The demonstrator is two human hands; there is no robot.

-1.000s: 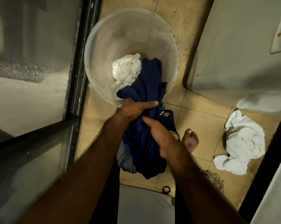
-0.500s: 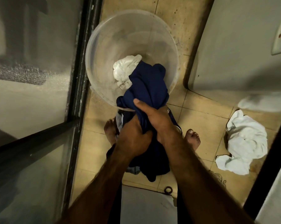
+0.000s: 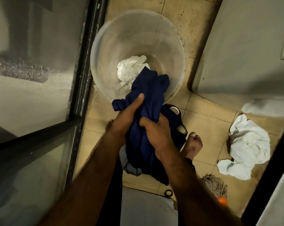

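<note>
A dark blue cloth with metal eyelets point(image 3: 151, 92) hangs bunched between both my hands, its upper end draped over the near rim of a clear plastic bucket point(image 3: 115, 39) standing on the tiled floor. My left hand point(image 3: 128, 115) grips the cloth from the left, thumb up along the fabric. My right hand point(image 3: 156, 132) grips it just below and to the right, fingers curled round the folds. A crumpled white cloth point(image 3: 129, 69) lies at the bottom of the bucket. The blue cloth's lower end hangs down in front of my legs.
A glass sliding door with a dark frame point(image 3: 82, 66) runs along the left. A grey appliance point(image 3: 245, 43) stands at the right. A white cloth point(image 3: 249, 144) lies on the floor at right, a mop head point(image 3: 214, 185) near it. My bare foot point(image 3: 193, 144) stands on the tiles.
My hands have shifted their grip on the blue cloth: the left thumb now reaches up along it and the right hand has dropped lower. More cloth lies over the bucket's rim.
</note>
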